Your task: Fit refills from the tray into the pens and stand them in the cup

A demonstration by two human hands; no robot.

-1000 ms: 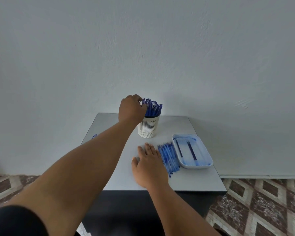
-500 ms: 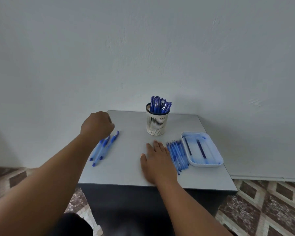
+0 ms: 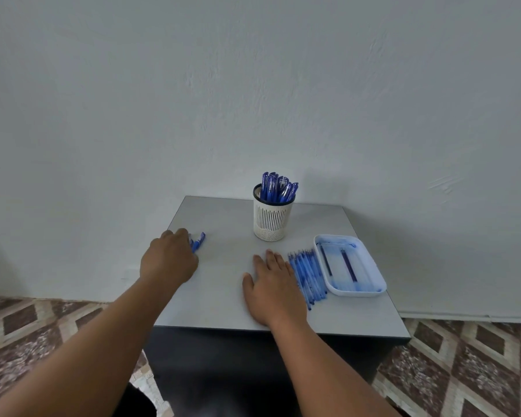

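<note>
Left hand (image 3: 169, 260) covers the pens (image 3: 198, 241) at the table's (image 3: 223, 296) left edge, fingers curled over them; whether it grips one, cannot tell. Right hand (image 3: 272, 288) lies flat and open beside the barrels (image 3: 307, 275). Take one pen only; refills (image 3: 348, 264) lie in the tray (image 3: 370, 267) at right, cup (image 3: 272, 219) far centre.

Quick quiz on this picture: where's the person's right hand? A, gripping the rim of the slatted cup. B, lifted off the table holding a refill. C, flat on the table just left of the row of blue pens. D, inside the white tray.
C: the right hand lies flat with straight fingers on the table, beside the row of blue pens, clear of the white tray and the cup.
</note>
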